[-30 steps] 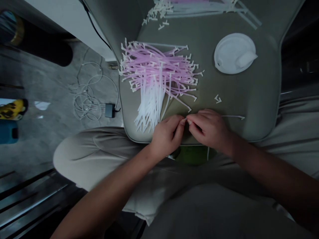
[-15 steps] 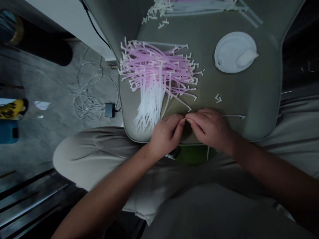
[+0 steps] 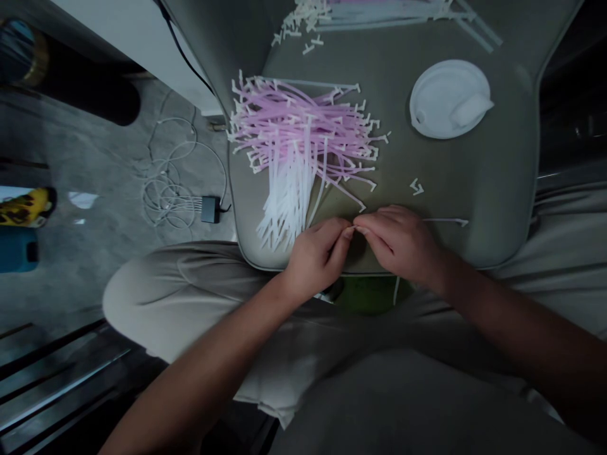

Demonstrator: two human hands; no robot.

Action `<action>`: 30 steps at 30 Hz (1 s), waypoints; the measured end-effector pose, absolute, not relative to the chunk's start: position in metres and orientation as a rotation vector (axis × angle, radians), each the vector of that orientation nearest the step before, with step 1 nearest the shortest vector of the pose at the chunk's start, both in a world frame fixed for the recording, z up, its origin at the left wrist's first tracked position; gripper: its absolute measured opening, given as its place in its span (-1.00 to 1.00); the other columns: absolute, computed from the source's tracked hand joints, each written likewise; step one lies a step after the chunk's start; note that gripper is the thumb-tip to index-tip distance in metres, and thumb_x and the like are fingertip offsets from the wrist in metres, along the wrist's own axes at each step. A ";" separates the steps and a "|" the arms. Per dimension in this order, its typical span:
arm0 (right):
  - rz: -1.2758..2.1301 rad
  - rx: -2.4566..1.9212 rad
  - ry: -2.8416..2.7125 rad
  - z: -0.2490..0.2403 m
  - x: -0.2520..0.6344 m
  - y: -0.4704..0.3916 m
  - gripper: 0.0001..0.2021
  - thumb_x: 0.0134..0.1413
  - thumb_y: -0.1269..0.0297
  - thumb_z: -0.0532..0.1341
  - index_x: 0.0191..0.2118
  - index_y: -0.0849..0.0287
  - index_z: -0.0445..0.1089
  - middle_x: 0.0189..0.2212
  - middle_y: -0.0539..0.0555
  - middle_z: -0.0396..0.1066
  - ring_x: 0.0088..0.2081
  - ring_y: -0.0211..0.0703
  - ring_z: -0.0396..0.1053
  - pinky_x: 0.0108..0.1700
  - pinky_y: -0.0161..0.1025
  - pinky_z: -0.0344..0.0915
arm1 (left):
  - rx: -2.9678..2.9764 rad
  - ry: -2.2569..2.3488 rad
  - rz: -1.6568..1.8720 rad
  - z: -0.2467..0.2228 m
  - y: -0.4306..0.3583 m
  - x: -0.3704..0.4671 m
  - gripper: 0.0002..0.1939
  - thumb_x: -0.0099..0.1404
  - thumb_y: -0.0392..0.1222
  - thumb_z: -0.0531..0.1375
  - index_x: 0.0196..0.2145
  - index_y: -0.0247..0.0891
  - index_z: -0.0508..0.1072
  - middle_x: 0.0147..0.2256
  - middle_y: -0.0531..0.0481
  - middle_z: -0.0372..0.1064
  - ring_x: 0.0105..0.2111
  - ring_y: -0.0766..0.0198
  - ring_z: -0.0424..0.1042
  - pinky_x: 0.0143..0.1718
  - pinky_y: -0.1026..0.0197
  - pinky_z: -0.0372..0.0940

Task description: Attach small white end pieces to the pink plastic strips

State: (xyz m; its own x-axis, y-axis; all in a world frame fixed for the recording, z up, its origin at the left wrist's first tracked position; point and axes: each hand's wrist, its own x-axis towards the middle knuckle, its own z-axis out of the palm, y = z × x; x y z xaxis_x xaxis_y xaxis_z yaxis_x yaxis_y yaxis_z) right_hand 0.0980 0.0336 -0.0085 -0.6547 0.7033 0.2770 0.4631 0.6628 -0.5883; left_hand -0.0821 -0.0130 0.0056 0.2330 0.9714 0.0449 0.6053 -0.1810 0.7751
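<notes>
My left hand (image 3: 315,256) and my right hand (image 3: 401,243) meet fingertip to fingertip at the front edge of the seat. Both are closed in a pinch. A tiny pale piece shows between the fingertips, mostly hidden. Below my right hand hangs the end of a thin white tube (image 3: 396,291), which appears to come out of that hand. To its right, a thin tube with a connector end (image 3: 446,220) lies on the seat. Beside my left hand is a bundle of white tubes (image 3: 289,202), partly over a heap of pink tubes with white connectors (image 3: 303,126).
The grey chair seat (image 3: 493,189) also holds a few loose white connectors (image 3: 416,186) and a white lid (image 3: 441,88) with a white piece on it. More connectors (image 3: 308,16) and tubes (image 3: 384,19) lie at the back. A black box with coiled cables (image 3: 210,209) sits on the floor.
Both hands keep the same pinch at nearly the same spot. The whole view has shifted very slightly; nothing else visibly differs.
</notes>
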 end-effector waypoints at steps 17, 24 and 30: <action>0.717 -0.897 -2.345 -0.007 0.098 0.033 -0.82 0.20 0.43 0.07 -0.31 0.21 0.42 -0.48 0.05 0.45 -0.42 -0.19 0.31 -0.28 -0.21 0.16 | 1.773 1.461 0.798 0.008 -0.014 -0.081 -0.71 0.47 -0.13 -0.03 -0.34 -0.24 0.37 -0.48 0.03 0.34 -0.44 0.34 0.34 -0.38 0.27 0.23; 0.704 -0.908 -2.357 -0.007 0.099 0.033 -0.81 0.21 0.41 0.05 -0.33 0.18 0.40 -0.47 0.05 0.46 -0.42 -0.19 0.30 -0.28 -0.21 0.15 | 1.838 1.463 0.785 0.006 -0.015 -0.080 -0.74 0.46 -0.17 -0.02 -0.33 -0.25 0.38 -0.47 0.04 0.33 -0.44 0.35 0.34 -0.40 0.28 0.21; 0.684 -0.898 -2.363 -0.008 0.098 0.033 -0.80 0.22 0.41 0.05 -0.32 0.19 0.41 -0.46 0.05 0.47 -0.43 -0.19 0.30 -0.28 -0.21 0.15 | 1.836 1.476 0.775 0.008 -0.014 -0.079 -0.74 0.47 -0.17 -0.02 -0.33 -0.25 0.37 -0.46 0.05 0.34 -0.44 0.36 0.34 -0.40 0.29 0.20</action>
